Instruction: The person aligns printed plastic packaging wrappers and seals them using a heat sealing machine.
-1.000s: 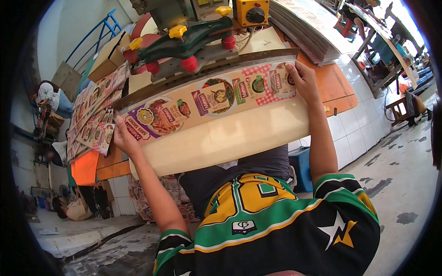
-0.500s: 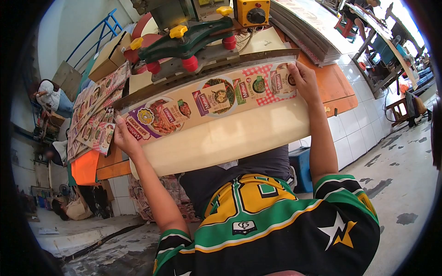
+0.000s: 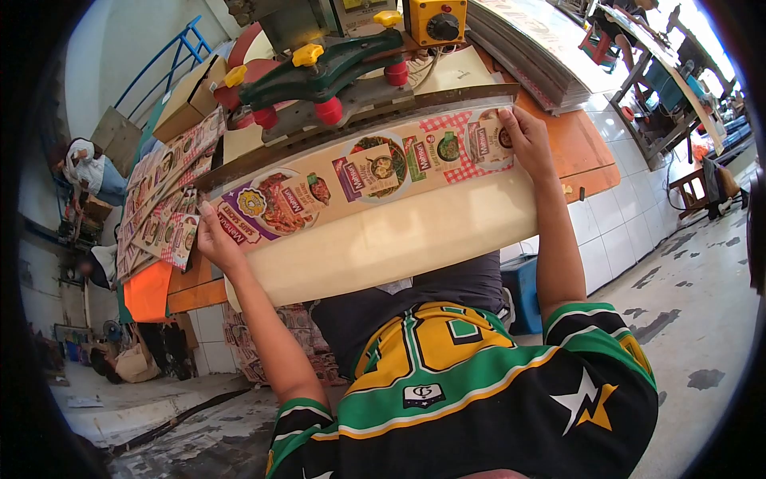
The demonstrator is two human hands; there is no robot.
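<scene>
A long printed cardboard strip (image 3: 323, 188) with food pictures spans the space between my two hands, its far edge against the metal bar of a machine. At its left end my left hand (image 3: 219, 242) pinches the edge, thumb on top. My right hand (image 3: 528, 142) grips the right end the same way, thumb over the print. Below the strip lies a smooth cream-coloured board (image 3: 391, 239) that reaches toward my lap. The undersides of the strip and my fingers beneath it are hidden.
Ahead stands the machine with a green clamp bracket (image 3: 323, 84), yellow knobs and a yellow control box (image 3: 436, 22). Printed strips (image 3: 163, 188) are piled at the left beside an open carton (image 3: 190, 97). Stacked sheets (image 3: 535, 56) lie at the right. Other people sit in the background.
My hands and the printed strip stay in place. At the far left, a person in a white top has shifted their arms slightly.
</scene>
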